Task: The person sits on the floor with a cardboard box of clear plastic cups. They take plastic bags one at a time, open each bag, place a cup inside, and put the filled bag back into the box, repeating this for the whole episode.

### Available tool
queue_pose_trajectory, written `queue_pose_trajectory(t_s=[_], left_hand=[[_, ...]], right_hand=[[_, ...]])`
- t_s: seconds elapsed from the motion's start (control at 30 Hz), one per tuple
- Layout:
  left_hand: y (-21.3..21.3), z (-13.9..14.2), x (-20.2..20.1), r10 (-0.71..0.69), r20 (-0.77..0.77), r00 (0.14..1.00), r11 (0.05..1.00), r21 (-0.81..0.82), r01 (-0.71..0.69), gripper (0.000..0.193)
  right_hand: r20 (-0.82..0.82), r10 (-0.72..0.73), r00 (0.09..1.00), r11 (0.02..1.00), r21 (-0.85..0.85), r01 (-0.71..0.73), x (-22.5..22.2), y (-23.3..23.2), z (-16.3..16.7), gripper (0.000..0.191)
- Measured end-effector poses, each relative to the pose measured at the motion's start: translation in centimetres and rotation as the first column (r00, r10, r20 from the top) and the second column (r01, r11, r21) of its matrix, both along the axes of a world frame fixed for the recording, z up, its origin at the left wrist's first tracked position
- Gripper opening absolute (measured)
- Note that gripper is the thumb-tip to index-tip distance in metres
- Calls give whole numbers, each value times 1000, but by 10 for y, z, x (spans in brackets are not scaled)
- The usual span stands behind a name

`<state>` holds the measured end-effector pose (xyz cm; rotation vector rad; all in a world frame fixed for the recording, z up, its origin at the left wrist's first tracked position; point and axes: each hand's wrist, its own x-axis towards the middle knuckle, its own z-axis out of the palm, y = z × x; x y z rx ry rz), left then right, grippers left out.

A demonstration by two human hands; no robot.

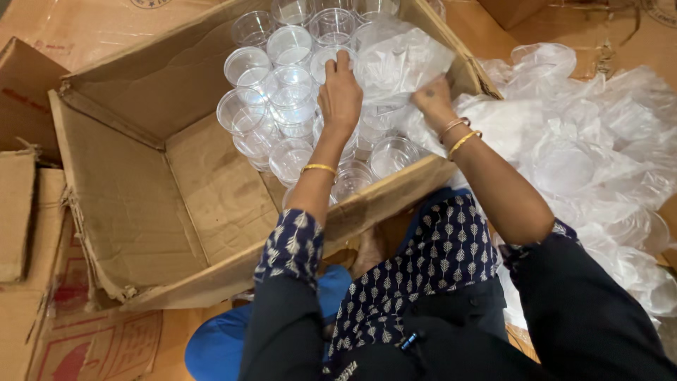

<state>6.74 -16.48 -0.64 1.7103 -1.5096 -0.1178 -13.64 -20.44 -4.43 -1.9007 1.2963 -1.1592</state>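
Hands work inside an open cardboard box [134, 190] packed along its far side with stacks of clear plastic cups [289, 92]. The left hand [340, 92] rests fingers-down on the cup rims near the middle of the box, flat rather than closed on any one cup. The right hand [431, 99] grips the edge of a thin clear plastic bag [398, 56] bunched over the cups at the box's far right corner. The near left half of the box shows bare cardboard. More crumpled plastic wrap [585, 155] lies heaped on the floor beyond the box's right wall, with flattened cartons [21, 212] at left. The step in hand looks like steadying the stacks while the bag is handled; whichever way the film goes, the next move calls for a gentle pull, since the light stacks could topple.
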Motion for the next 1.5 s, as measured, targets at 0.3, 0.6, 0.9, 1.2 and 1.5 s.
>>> queue_pose_trajectory(t_s=[0.3, 0.6, 0.9, 1.2, 1.5], left_hand=[[-31, -14, -7, -274, 35, 961, 961, 57, 272, 22], [20, -38, 14, -167, -531, 831, 974, 42, 222, 30], [222, 1, -26, -61, -996, 72, 946, -34, 322, 45], [298, -101, -158, 268, -954, -132, 766, 128, 630, 44], [271, -175, -162, 281, -926, 252, 584, 373, 721, 39]], right_hand=[[121, -59, 991, 929, 371, 10, 18, 9, -15, 29], [273, -284, 919, 787, 613, 61, 34, 17, -10, 16], [281, 53, 958, 999, -19, -50, -17, 208, 81, 7], [445, -185, 876, 953, 298, 50, -141, 318, -5, 9], [3, -284, 959, 906, 328, 267, -171, 330, -100, 19]])
